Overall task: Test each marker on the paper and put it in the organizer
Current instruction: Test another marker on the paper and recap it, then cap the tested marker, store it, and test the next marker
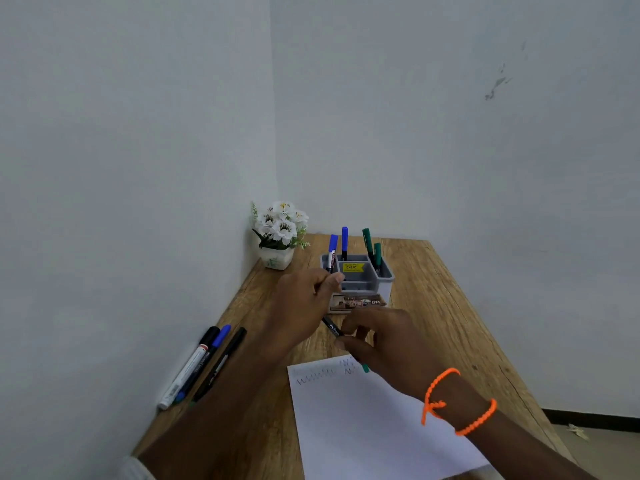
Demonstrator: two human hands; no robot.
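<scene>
A grey organizer stands at the far middle of the wooden table, holding two blue-capped markers on its left and two green ones on its right. My left hand and my right hand meet just in front of it, both gripping a thin black marker that runs between them. A green cap shows under my right hand, above the paper. The white paper lies near me with zigzag scribbles along its top edge. Three more markers lie along the left wall.
A small white pot of white artificial flowers sits in the far left corner. Walls close off the table at the left and back. The table's right edge drops to the floor. An orange bead bracelet is on my right wrist.
</scene>
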